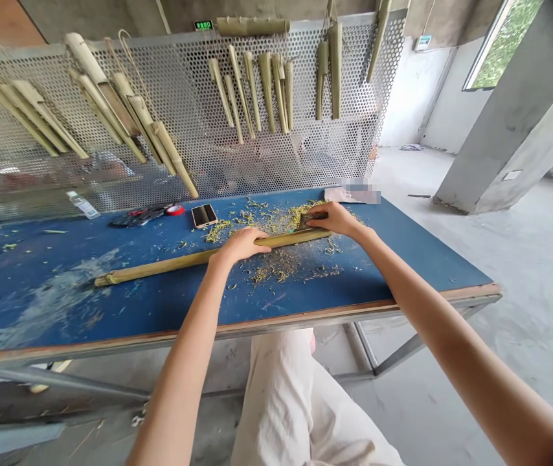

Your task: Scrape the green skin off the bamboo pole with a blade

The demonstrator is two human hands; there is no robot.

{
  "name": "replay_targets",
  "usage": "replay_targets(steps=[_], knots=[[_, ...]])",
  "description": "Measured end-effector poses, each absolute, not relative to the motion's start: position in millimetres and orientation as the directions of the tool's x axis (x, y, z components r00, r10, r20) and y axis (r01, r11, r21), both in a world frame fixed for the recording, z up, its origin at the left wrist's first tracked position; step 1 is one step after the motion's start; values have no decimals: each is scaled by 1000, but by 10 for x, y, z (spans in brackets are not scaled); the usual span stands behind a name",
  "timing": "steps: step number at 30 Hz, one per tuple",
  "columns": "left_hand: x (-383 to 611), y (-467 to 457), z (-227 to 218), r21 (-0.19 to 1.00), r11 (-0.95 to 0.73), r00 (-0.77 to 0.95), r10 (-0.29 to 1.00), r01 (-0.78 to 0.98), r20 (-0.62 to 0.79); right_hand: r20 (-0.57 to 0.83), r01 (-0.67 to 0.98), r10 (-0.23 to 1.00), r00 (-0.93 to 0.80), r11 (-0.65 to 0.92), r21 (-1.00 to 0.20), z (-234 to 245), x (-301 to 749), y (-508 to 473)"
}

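A long bamboo pole (174, 264) lies slantwise across the blue workbench, its left end nearer the front edge. My left hand (245, 244) is wrapped over the pole near its middle, thumb along the near side. Toward the right end, my right hand (335, 218) grips a small dark grey-brown block (305, 221) that sits at the pole's far side. I cannot tell exactly what the block is, or whether it touches the bamboo. Yellow-green shavings (276, 220) are scattered behind and in front of the pole, around both hands.
Behind the bench rises a perforated metal panel (169, 84) hung with several bamboo pieces (265, 90). On the blue bench (422, 252) are a phone (204, 216), red tape (175, 210), a dark bundle (140, 216) and a plastic bottle (83, 205). A concrete pillar (514, 123) stands right.
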State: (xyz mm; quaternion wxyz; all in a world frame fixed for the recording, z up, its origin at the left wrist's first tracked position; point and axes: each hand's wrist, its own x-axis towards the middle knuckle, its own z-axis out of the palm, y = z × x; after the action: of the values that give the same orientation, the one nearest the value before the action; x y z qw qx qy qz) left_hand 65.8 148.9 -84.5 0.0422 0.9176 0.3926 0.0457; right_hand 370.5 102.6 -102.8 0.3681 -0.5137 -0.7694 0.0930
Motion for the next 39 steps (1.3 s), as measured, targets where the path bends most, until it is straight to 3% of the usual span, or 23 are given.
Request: replay_targets(steps=[3, 11, 20, 29, 34, 39], knots=[[606, 1476, -755, 143, -648, 660, 748, 748, -66, 457, 706, 858, -235, 474, -527, -1051, 3711, 1053], [1149, 1134, -1143, 22, -731, 701, 663, 682, 262, 437, 688, 870, -227, 461, -560, -1103, 3715, 1027], [999, 1332, -1151, 78, -827, 793, 556, 556, 248, 418, 687, 881, -220, 444, -575, -1101, 3651, 995], [798, 1366, -962, 252, -736, 742, 664, 628, 94, 462, 659, 860, -219, 479, -579, -1063, 3452, 924], [813, 1341, -975, 276, -699, 673, 713, 660, 196, 444, 630, 850, -282, 513, -583, -968, 3431, 863], [875, 1343, -1045, 343, -673, 644, 735, 655, 211, 421, 731, 870, -255, 458, -505, -1000, 3357, 840]])
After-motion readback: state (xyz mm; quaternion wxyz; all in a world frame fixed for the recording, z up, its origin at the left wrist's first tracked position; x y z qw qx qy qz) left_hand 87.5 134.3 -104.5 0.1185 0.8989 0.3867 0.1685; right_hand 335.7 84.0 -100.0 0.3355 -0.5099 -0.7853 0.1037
